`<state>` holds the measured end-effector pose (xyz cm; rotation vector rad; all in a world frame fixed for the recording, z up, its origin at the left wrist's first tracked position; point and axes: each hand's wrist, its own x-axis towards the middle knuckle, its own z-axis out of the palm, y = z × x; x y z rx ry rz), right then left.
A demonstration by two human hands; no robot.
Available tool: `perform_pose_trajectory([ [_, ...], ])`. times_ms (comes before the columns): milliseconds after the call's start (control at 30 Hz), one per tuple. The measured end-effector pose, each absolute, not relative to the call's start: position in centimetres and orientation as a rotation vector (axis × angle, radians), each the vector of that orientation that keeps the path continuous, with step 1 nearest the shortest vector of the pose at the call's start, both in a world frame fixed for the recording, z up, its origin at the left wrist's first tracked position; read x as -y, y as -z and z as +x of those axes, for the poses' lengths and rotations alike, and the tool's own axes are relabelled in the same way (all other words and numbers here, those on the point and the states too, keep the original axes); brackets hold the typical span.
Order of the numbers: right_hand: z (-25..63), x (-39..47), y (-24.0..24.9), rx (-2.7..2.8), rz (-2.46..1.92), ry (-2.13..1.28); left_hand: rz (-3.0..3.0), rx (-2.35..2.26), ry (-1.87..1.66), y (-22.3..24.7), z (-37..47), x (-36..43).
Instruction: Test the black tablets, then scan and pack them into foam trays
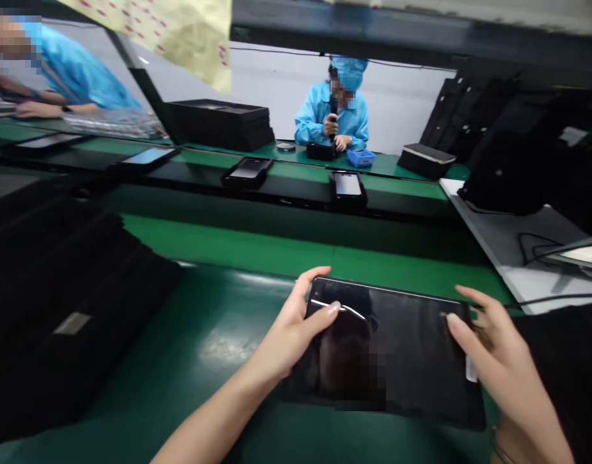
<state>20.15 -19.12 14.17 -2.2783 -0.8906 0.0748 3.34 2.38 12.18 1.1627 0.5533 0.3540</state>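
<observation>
A black tablet (pixel 402 354) with a dark, glossy screen is held flat above the green work surface (pixel 228 322). My left hand (pixel 296 322) grips its left end, thumb on the screen and fingers behind the edge. At the right end my right hand (pixel 494 348) holds it the same way, thumb on the front near the border. A small white label (pixel 471 369) shows at the tablet's right edge, beside my right hand. The screen reflects light near my left thumb.
Black stacked trays (pixel 59 309) rise at the left. Beyond, several devices, one a lit phone-like unit (pixel 348 185), lie along a line. A person in blue (pixel 332 116) works across it, another at the far left. Black trays (pixel 528 148) and a grey shelf (pixel 509 238) stand right.
</observation>
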Motion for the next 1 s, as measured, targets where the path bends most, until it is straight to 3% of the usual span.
perform_pose_trajectory([
  [167, 22.8, 22.6, -14.8, 0.788, -2.541, 0.360, 1.081, -0.701, -0.175, -8.0, 4.4, -3.0],
  [233, 24.8, 24.9, -14.0, 0.753, -2.642, 0.241, 1.185, -0.767, -0.228, -6.4, 4.2, -3.0],
  [367, 28.2, 26.4, -11.5, 1.017, -2.614, -0.433, 1.299, -0.803, -0.347, -4.0, 4.2, -2.9],
  [433, 28.8, 25.5, -10.7, 1.073, -2.579, -0.593, 1.273, -0.765, -0.343, -3.3, 4.4, -3.0],
  [767, 25.3, 23.3, -15.4, 1.389, -2.383, -0.822, 1.374, -0.717, -0.289, -2.2, 4.5, -4.0],
  [1000, 24.5, 22.5, -15.8, 1.480, -2.358, -0.843, 1.371, -0.706, -0.236, -2.2, 4.6, -4.0],
])
